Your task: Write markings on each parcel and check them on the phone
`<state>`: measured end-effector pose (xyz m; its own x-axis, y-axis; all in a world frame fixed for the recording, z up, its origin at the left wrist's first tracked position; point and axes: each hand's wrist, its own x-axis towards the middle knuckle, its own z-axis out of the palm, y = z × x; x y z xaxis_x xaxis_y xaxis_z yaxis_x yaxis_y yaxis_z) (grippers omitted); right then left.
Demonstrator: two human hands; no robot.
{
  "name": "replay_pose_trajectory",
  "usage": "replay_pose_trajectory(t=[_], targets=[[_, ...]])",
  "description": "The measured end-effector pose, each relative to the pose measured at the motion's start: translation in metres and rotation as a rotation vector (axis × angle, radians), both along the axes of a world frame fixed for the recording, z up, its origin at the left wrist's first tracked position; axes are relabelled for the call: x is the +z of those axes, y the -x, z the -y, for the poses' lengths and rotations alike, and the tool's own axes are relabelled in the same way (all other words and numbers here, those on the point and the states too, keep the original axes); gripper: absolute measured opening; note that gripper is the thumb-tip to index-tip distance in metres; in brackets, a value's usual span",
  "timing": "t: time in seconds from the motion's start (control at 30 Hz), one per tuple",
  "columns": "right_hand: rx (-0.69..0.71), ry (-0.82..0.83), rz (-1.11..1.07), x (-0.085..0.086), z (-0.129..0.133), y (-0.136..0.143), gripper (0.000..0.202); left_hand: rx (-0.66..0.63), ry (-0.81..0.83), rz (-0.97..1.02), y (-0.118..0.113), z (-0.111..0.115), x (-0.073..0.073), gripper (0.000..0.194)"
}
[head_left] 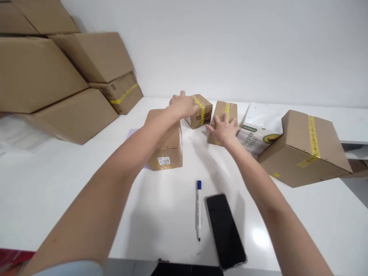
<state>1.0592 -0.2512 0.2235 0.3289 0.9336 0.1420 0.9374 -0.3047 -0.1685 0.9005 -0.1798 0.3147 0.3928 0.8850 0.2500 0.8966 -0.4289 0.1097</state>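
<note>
My left hand (183,105) reaches to the back of the white table, beside a small cardboard box (204,112) with yellow tape. Its thumb side meets that box's left side; the fingers look apart, though some are partly hidden. My right hand (223,130) lies with spread fingers on another small taped cardboard box (220,109), which stands right of the first. Under my left forearm stands a taller cardboard box (168,153) with a white label on its front, partly covered by the arm. A white "Super Meal" carton (258,136) is just right of my right hand.
A large taped cardboard box (301,149) stands at the right, against the carton. Stacked cardboard boxes (71,69) fill the left back. A blue-capped marker (199,209) and a black phone (225,230) lie near the front edge. A white wall (230,50) rises behind.
</note>
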Motion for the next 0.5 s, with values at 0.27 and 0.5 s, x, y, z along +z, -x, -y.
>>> replay_pose_trajectory(t=[0.27, 0.5], targets=[[0.009, -0.108, 0.121, -0.018, -0.001, -0.004, 0.065, 0.188, 0.154, 0.281, -0.107, -0.109, -0.049, 0.084], [0.007, -0.146, 0.169, -0.019, 0.001, -0.002, 0.062, 0.301, 0.183, 0.195, -0.113, -0.103, -0.062, 0.071]])
